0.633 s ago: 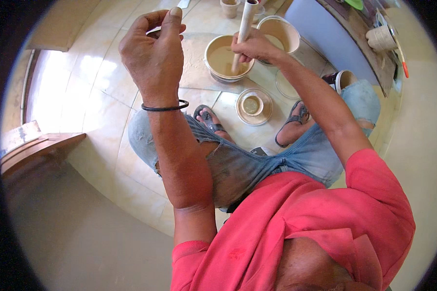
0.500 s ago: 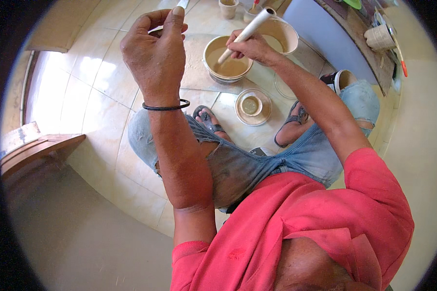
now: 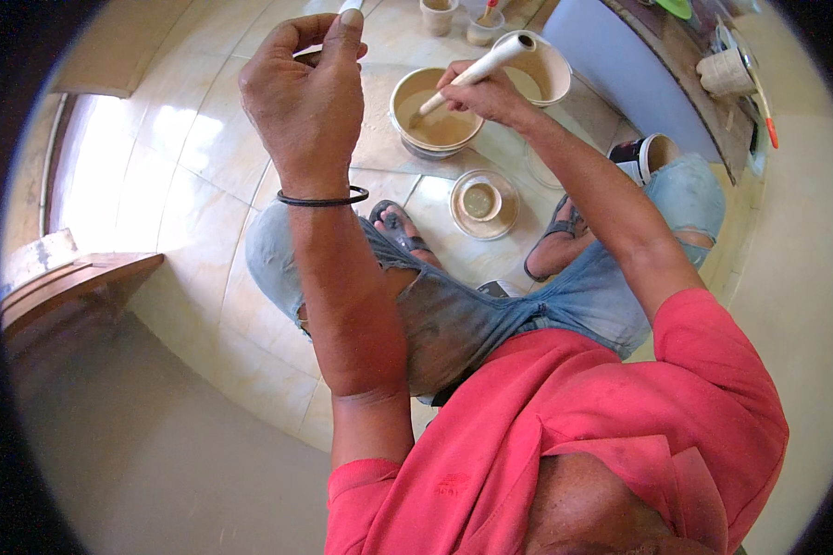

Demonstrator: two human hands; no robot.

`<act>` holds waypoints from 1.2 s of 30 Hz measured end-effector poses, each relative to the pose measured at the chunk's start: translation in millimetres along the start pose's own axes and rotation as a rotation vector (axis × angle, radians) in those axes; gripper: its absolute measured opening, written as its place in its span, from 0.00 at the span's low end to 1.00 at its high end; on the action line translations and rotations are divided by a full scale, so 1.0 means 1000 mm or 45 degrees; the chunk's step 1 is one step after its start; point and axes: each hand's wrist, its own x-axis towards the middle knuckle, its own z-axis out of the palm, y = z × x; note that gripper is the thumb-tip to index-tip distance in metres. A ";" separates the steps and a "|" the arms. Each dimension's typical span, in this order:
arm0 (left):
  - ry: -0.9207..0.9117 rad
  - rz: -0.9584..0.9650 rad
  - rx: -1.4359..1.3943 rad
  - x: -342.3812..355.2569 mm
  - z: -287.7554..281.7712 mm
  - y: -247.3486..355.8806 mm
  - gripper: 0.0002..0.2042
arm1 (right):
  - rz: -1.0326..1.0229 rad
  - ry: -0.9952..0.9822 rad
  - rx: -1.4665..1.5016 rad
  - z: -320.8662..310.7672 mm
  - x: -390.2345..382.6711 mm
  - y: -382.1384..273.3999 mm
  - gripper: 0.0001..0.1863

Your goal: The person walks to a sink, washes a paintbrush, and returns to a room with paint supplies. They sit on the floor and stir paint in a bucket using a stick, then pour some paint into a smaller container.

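Two hands visible | your right hand (image 3: pixel 483 93) clamped on white hollow tube (image 3: pixel 496 61), tip inside round cream-rimmed bucket (image 3: pixel 435 151) of brown liquid (image 3: pixel 447 126) | your left hand (image 3: pixel 307 116), left of bucket: fingers curled, can't tell if gripping | step: likely stirring | next: sweep round bucket wall

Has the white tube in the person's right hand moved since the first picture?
Yes. Against the bucket it dips into, the white tube's lower end has shifted left, while its top now leans right.

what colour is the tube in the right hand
The tube is off-white, best seen in the head view.
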 end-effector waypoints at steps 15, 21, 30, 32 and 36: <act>0.025 0.059 0.080 0.000 0.005 -0.004 0.10 | 0.139 0.614 0.272 -0.012 -0.030 0.045 0.07; 0.008 0.019 0.087 0.000 0.009 0.000 0.11 | 0.234 0.566 0.592 -0.008 -0.036 0.050 0.09; -0.001 0.013 0.089 -0.004 0.010 -0.003 0.12 | 0.097 0.537 0.055 -0.019 -0.031 0.031 0.08; -0.003 0.010 0.068 -0.003 0.011 -0.003 0.12 | -0.068 0.591 -0.082 -0.017 -0.025 0.046 0.08; 0.004 0.011 0.101 -0.003 0.009 -0.003 0.11 | 0.255 0.522 0.476 -0.012 -0.025 0.042 0.08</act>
